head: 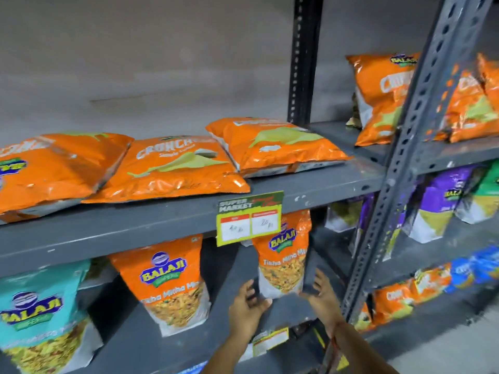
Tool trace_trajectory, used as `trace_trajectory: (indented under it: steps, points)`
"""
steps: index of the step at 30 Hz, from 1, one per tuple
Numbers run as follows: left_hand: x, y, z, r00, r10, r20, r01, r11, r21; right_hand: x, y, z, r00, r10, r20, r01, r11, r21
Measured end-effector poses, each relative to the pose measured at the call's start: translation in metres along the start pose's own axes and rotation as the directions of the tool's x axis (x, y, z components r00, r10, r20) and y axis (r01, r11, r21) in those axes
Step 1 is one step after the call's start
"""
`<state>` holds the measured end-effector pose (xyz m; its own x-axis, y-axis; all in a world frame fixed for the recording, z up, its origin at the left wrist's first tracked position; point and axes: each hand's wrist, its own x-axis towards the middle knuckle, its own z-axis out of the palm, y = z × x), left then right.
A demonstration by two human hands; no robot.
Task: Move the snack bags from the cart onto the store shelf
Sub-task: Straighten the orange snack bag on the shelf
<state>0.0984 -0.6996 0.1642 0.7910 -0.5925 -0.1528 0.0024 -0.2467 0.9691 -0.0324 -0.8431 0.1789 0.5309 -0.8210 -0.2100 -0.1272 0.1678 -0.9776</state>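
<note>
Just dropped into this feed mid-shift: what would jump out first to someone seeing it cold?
First, the three orange Crunchex bags lying flat along the upper grey shelf, above a green-and-yellow price tag on its front edge. Below, the left hand and right hand flank an upright orange Balaji pouch at its base; whether they touch it is unclear.

We note the snack bags [172,171] at ten o'clock: glossy orange plastic film, crinkled, catching glare. The shelf [310,190] is matt grey painted metal, scuffed and chipped; the perforated upright [421,109] at two o'clock likewise. The price tag [249,222] looks like printed paper.
</note>
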Motion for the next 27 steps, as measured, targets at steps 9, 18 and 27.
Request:
trace_trajectory:
  steps: [9, 18, 27]
  points:
    - [0.028, -0.005, 0.031, 1.0, -0.009, -0.012, 0.01, 1.0, 0.016, 0.059, 0.011, -0.015, 0.934, 0.049, 0.353, 0.02, 0.982, -0.187]
    - [0.016, -0.006, 0.027, 0.995, -0.03, -0.1, 0.033, 0.999, 0.03, 0.053, 0.021, -0.012, 0.923, 0.032, 0.384, 0.055, 0.975, -0.214]
    - [-0.013, 0.007, 0.002, 0.978, -0.084, -0.19, 0.066, 0.993, -0.098, 0.004, 0.022, 0.023, 0.995, -0.088, -0.045, 0.076, 0.973, -0.218]
